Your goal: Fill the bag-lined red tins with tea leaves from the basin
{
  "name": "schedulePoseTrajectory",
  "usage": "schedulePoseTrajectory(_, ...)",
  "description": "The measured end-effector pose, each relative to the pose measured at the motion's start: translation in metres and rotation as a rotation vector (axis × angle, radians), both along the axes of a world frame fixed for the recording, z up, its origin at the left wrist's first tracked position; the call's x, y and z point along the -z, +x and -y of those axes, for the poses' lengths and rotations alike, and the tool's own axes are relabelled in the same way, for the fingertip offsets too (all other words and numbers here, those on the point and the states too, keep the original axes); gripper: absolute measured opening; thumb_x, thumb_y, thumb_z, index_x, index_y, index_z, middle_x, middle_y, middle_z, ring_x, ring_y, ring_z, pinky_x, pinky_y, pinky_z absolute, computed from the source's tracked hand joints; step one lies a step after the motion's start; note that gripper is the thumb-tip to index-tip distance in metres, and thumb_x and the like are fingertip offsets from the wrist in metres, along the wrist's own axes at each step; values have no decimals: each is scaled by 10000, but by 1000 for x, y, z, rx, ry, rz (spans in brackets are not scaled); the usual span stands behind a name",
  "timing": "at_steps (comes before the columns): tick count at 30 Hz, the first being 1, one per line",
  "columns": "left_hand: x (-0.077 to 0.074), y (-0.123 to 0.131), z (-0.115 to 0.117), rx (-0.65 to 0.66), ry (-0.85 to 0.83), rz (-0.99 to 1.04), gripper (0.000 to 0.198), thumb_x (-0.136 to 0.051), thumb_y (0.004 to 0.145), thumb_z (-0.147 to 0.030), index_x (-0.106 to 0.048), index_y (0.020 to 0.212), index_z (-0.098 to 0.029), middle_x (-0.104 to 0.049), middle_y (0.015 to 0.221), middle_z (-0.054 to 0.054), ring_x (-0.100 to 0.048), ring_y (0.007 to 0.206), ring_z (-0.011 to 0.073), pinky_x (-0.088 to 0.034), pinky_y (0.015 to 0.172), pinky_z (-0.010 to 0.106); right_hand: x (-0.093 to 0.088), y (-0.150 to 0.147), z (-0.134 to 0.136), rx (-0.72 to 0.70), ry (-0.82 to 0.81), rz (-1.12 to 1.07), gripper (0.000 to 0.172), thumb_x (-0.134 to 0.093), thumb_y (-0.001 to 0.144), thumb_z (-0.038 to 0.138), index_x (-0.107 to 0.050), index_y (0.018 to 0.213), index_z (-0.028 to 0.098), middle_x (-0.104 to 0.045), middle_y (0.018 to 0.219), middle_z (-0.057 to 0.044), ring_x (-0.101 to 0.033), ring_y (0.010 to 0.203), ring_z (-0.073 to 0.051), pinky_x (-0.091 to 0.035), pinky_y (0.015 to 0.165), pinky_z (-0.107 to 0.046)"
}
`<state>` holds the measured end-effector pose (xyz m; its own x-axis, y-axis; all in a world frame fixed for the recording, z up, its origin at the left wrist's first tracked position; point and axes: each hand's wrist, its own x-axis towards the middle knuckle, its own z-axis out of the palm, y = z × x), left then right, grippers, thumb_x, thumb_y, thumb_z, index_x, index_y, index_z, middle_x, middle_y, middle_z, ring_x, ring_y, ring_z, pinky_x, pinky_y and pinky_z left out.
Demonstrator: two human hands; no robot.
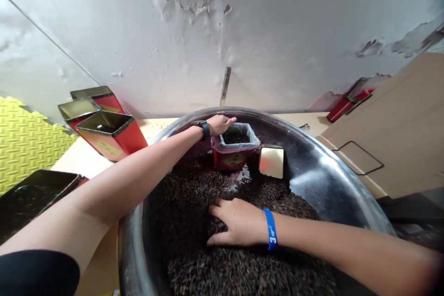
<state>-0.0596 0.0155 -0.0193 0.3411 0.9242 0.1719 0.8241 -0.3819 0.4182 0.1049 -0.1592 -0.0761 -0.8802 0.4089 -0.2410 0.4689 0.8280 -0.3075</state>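
A large metal basin holds a heap of dark loose leaves. Inside it, toward the back, stands a red tin lined with a clear plastic bag, with dark leaves inside. My left hand, below a black watch, is at the tin's back left rim, its fingers closed on the bag edge. Lower down, my right hand, with a blue wristband, rests in the leaves with its fingers apart. A square cream-coloured lid lies to the right of the tin.
Several open red tins stand left of the basin, one larger dark tin nearer. A cardboard box is at the right, with a red tin behind. A peeling wall closes off the back.
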Motion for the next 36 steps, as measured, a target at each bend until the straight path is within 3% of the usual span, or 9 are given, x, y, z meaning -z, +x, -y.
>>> schedulePoseTrajectory(5, -2, 1, 0, 4, -4, -11, 546, -213, 878, -499, -562, 662, -138, -525, 602, 40, -458, 561, 139, -308, 565, 257, 0, -3, 3, -44, 149, 37, 415, -453, 764, 536, -604, 914, 180, -643, 792, -85, -619, 689, -226, -433, 588, -298)
schedulePoseTrajectory(8, -3, 1, -1, 9, 0, -19, 536, -238, 874, -498, -574, 671, -134, -542, 624, 46, -464, 573, 139, -306, 571, 255, -7, -3, 0, -41, 168, 31, 342, -478, 757, 478, -602, 893, 189, -648, 783, -71, -615, 686, -212, -404, 576, -278)
schedulePoseTrajectory(17, -6, -2, 3, 85, 54, -38, 455, -302, 864, -440, -539, 618, -139, -497, 588, 25, -421, 552, 116, -284, 549, 241, -46, 1, -25, 116, 105, -114, 302, -424, 827, 466, -557, 870, 198, -649, 834, -44, -597, 765, -172, -368, 665, -250)
schedulePoseTrajectory(23, -5, -2, 2, 133, 88, -43, 449, -314, 858, -437, -529, 598, -142, -439, 550, 8, -366, 515, 104, -264, 527, 246, -41, 9, -39, 149, 149, -101, 316, -423, 824, 483, -554, 865, 198, -650, 856, -56, -595, 782, -188, -362, 684, -268)
schedulePoseTrajectory(26, -4, -2, 1, 131, 87, -59, 434, -329, 856, -421, -550, 612, -138, -439, 547, 9, -363, 514, 104, -258, 525, 249, -38, 12, -45, 167, 89, -110, 334, -420, 822, 497, -563, 877, 201, -646, 831, -49, -587, 736, -174, -359, 650, -257)
schedulePoseTrajectory(31, -2, -3, 0, 118, 87, -63, 445, -335, 853, -431, -625, 700, -131, -504, 582, 19, -404, 544, 113, -276, 542, 247, -45, 16, -52, 232, -26, -192, 365, -412, 823, 516, -567, 902, 194, -628, 773, -30, -557, 684, -151, -351, 620, -244)
schedulePoseTrajectory(36, -6, -4, 2, 88, 20, -9, 419, -438, 795, -465, -690, 876, -140, -622, 718, 34, -489, 632, 130, -328, 583, 235, -53, 20, -60, 261, -10, -281, 346, -421, 830, 484, -561, 896, 175, -618, 805, -33, -543, 719, -147, -350, 653, -252)
